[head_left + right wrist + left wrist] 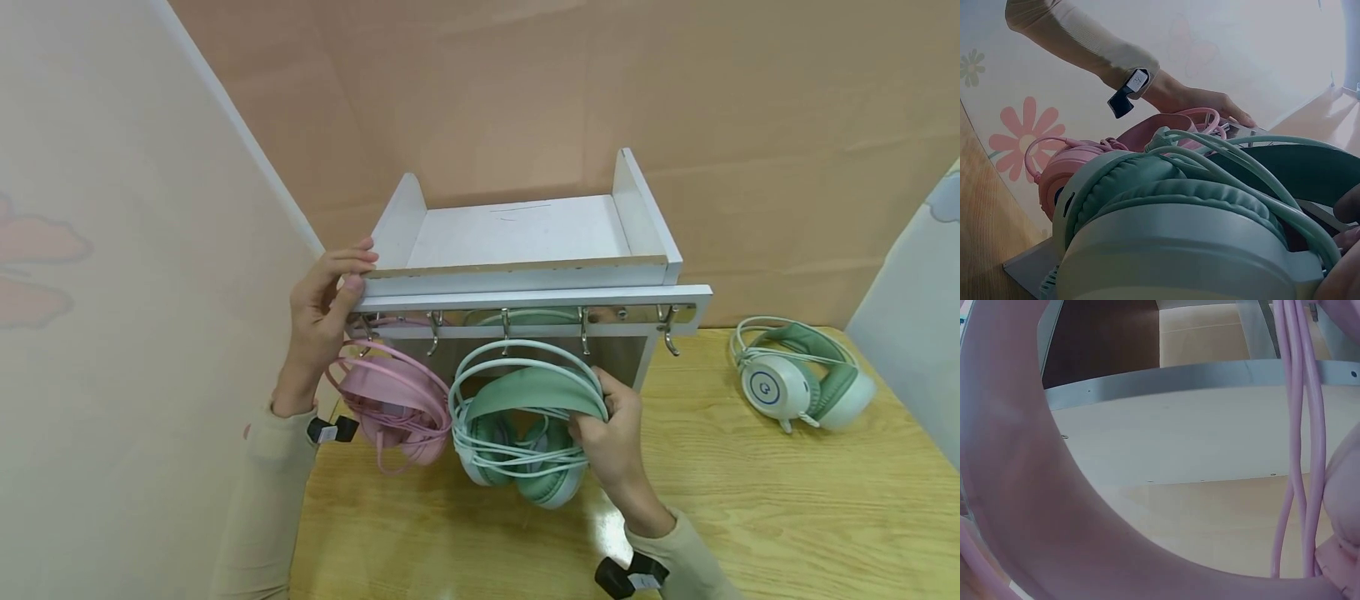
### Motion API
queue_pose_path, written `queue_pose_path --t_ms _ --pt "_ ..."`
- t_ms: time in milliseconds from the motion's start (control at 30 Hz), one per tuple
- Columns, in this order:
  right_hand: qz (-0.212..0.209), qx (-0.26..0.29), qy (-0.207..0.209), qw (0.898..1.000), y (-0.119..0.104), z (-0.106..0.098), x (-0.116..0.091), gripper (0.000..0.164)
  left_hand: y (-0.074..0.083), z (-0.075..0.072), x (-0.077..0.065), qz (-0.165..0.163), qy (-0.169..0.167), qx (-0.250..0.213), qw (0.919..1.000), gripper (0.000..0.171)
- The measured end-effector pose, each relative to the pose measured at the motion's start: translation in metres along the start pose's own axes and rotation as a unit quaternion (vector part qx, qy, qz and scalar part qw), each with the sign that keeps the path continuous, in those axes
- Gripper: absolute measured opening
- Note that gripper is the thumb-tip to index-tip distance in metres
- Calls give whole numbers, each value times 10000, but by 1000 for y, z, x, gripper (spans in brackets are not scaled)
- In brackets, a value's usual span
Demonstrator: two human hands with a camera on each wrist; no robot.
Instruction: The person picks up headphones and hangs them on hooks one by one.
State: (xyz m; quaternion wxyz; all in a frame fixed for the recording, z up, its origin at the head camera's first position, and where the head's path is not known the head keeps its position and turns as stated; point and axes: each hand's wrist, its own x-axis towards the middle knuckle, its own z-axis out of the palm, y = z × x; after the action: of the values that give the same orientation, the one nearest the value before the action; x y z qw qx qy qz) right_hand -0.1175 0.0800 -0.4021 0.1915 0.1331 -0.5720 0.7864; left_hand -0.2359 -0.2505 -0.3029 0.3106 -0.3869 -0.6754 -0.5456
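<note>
My right hand (617,433) grips the headband of green-and-white headphones (525,390), their cable wound round them. They are in front of the middle hooks of a white shelf (517,297); whether they touch a hook I cannot tell. My left hand (318,304) holds the shelf's left front corner, thumb at the front and fingers over the side. Just below it, pink headphones (397,404) hang at the leftmost hook (366,333). Their pink band (1035,475) fills much of the left wrist view. A pale ear cup (1191,250) is close up in the right wrist view.
A second green-and-white pair of headphones (798,379) lies on the wooden table (750,508) at the right. A pale wall (150,250) rises close on the left, brown paper (510,92) behind. Several metal hooks, such as the far right one (669,329), stick out from the rail.
</note>
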Motion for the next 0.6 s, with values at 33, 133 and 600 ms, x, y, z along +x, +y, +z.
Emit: queue_pose_path --t_ms 33,133,600 --pt "2 -10 -7 10000 0 0 0 26 0 0 0 0 -4 1 10000 23" --pt "-3 -74 -20 10000 0 0 2 25 0 0 0 3 -12 -11 10000 23" --pt "44 -514 4 9987 0 -5 9 26 0 -1 -1 -35 -26 -18 10000 24"
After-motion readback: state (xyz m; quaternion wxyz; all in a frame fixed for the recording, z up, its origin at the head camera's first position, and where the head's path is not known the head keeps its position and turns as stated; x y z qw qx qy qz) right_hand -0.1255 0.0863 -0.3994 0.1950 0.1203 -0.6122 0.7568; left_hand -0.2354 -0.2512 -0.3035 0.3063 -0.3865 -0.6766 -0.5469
